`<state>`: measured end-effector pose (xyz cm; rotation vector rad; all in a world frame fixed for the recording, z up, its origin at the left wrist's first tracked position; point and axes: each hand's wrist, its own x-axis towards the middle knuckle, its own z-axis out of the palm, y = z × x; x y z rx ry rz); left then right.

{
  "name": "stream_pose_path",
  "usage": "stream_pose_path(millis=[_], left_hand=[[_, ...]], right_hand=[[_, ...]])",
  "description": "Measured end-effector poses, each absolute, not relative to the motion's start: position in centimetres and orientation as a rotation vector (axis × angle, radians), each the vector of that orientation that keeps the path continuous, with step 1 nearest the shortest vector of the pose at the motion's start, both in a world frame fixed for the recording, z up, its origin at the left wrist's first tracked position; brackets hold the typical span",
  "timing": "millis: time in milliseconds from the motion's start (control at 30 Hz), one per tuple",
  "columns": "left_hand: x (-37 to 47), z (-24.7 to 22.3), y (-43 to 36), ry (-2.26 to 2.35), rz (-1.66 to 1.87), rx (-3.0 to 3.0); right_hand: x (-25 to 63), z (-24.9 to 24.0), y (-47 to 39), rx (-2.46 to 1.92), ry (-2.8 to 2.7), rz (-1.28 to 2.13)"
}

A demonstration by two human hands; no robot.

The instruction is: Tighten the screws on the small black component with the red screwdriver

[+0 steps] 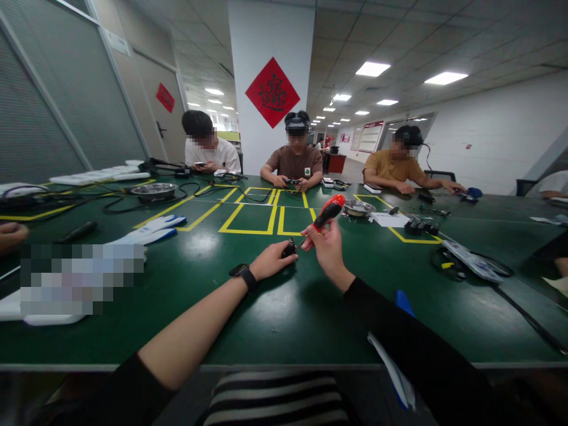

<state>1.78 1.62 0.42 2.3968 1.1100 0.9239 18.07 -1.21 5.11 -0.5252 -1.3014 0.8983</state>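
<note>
My left hand (276,259) rests on the green table (213,331), its fingers closed around a small black part (289,247) with a metallic top; the exact kind cannot be made out. Held up in my right hand (326,245) is a screwdriver (329,213) with a red and black handle. Its handle points up and to the right, and its thin shaft slants down toward the black part. Whether the tip touches that part is too small to tell. My left wrist wears a black watch.
White-and-blue gloves (148,229) lie left, near a dark-handled tool (76,232). Metal bowls (153,190) stand on both sides, with cables around. Black parts (421,226) and a white power strip (471,260) lie right. A blue-and-white item (403,303) is partly under my right arm. Several people sit around the table.
</note>
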Motion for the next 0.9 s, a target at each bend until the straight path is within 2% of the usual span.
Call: stream_pose_path(millis=[900], left_hand=[[1.98,0.69,1.53,1.106,0.959,2.286]], right_hand=[[18.21,5.19,-1.22,-0.518,-1.316,0.901]])
